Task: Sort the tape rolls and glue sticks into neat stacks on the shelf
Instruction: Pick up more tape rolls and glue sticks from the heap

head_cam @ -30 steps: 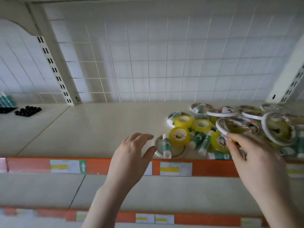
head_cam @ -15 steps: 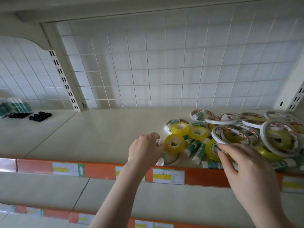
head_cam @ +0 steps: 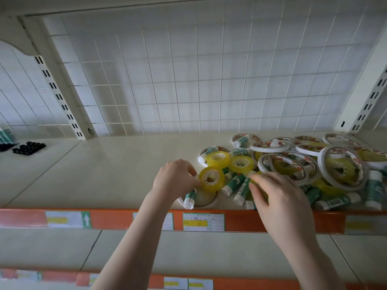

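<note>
Shelf [head_cam: 117,164] with the unsorted pile on its right half: wide white-rimmed tape rolls [head_cam: 289,166] lie overlapping and tilted at the back right, small yellow tape rolls [head_cam: 240,164] sit in front of them, and green-and-white glue sticks [head_cam: 232,183] are strewn among and under both. The whole pile lies to the right of your left hand [head_cam: 176,178], while bare shelf stretches away to its left. That hand is the nearer one to the front yellow tape roll [head_cam: 211,178]; its curled fingers pinch the roll's left edge, and the roll stands tipped with its core facing you. Your right hand [head_cam: 278,197] reaches into the glue sticks, whose long axes mostly run from you toward the back; its fingertips are buried in the pile, so you cannot tell whether it grips anything. One glue stick [head_cam: 189,198] lies partly hidden beneath your left hand
</note>
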